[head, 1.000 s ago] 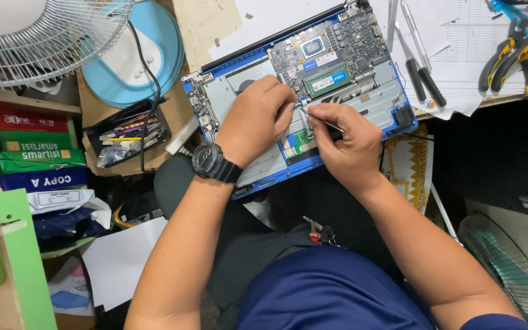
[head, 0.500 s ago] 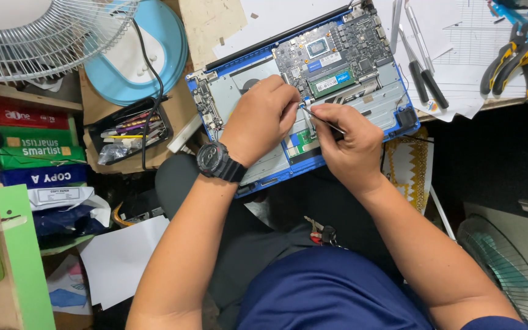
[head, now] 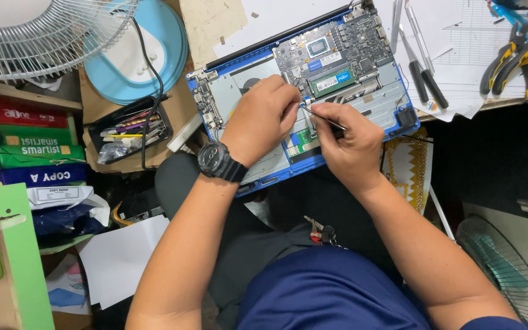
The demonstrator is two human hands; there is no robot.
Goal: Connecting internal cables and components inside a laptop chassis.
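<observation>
An opened blue laptop (head: 392, 91) lies upside down on the desk edge, its circuit board and green memory stick exposed. My left hand (head: 263, 119), with a black watch on the wrist, rests on the laptop's middle, fingers curled against the board. My right hand (head: 352, 143) grips a thin metal tool (head: 320, 116), pen-fashion, whose tip points at the spot under my left fingertips. Whether the left fingers pinch anything is hidden.
Screwdrivers (head: 423, 73) lie on papers right of the laptop, with pliers (head: 520, 58) farther right. A white fan (head: 38, 36) on a blue base (head: 166, 49) stands at the left, beside a black tray of small parts (head: 126, 131) and stacked paper reams (head: 32, 146).
Both hands stay on the laptop in nearly the same pose. The tool tip has shifted slightly toward my left fingertips.
</observation>
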